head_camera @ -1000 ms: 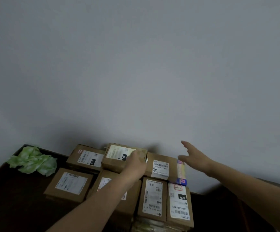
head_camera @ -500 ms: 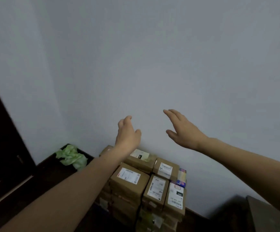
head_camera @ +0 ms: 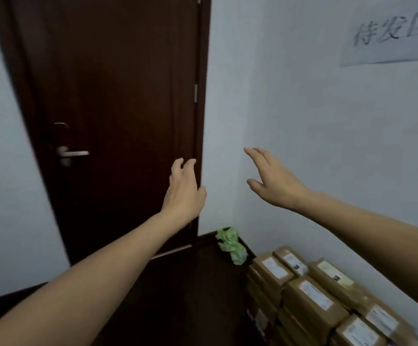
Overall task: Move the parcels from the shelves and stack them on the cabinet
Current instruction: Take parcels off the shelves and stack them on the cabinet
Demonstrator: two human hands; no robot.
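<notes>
A paper sign (head_camera: pixel 390 33) on the pale wall (head_camera: pixel 303 108), up and to the right of the dark door (head_camera: pixel 115 108), reads 待发区 in handwritten strokes, while the white shipping labels (head_camera: pixel 315 295) on the parcels (head_camera: pixel 296 299) low to that door's right are too blurred to read.

One left hand (head_camera: pixel 183 193); one right hand (head_camera: pixel 273 181); six labelled parcels (head_camera: pixel 313 295) showing; one door (head_camera: pixel 118 96); one sign (head_camera: pixel 390 33); one green wad (head_camera: pixel 230 243).

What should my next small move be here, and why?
Probably lower both hands and turn to find the shelves, which are out of view, for another parcel: the left hand and right hand are open and empty, raised before the door and wall, apart from the stacked parcels on the cabinet.
</notes>
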